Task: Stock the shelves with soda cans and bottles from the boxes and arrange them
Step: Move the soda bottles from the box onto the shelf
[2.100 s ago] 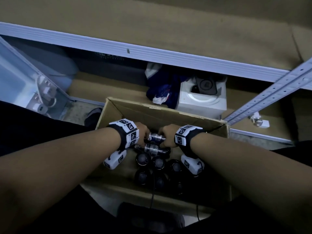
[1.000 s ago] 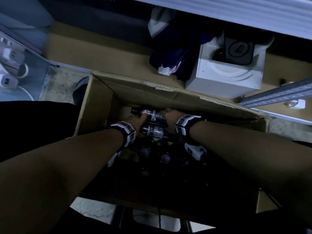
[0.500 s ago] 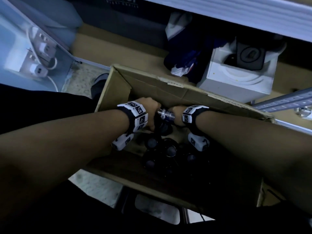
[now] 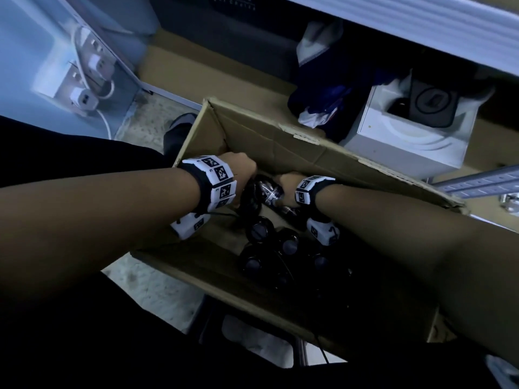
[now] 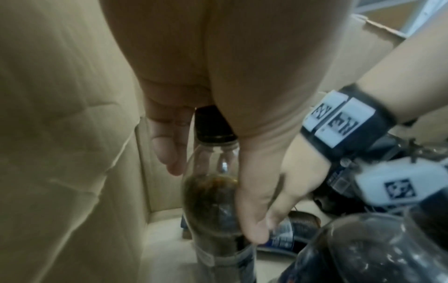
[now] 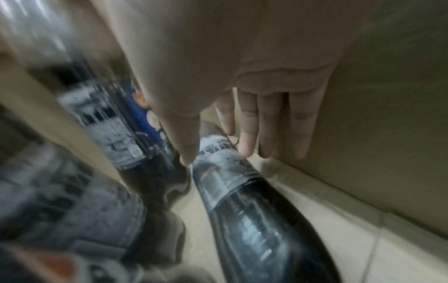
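Left hand [image 5: 218, 95] grips upright bottle [image 5: 213, 191], cap up | right hand [image 6: 242, 86] fingers straight over lying bottle [image 6: 242, 201] | box [image 4: 280, 147]

The left hand [image 4: 241, 170] is now holding one dark bottle [image 5: 213, 193] by its neck, standing up, near the box [image 4: 280, 147] corner. A moment ago both hands were holding two lying bottles together. The right hand [image 4: 286, 183] is now reaching with straight fingers [image 6: 249, 134] to the other bottle [image 6: 242, 191], lying on the box floor. The head camera is now looking more to the left.
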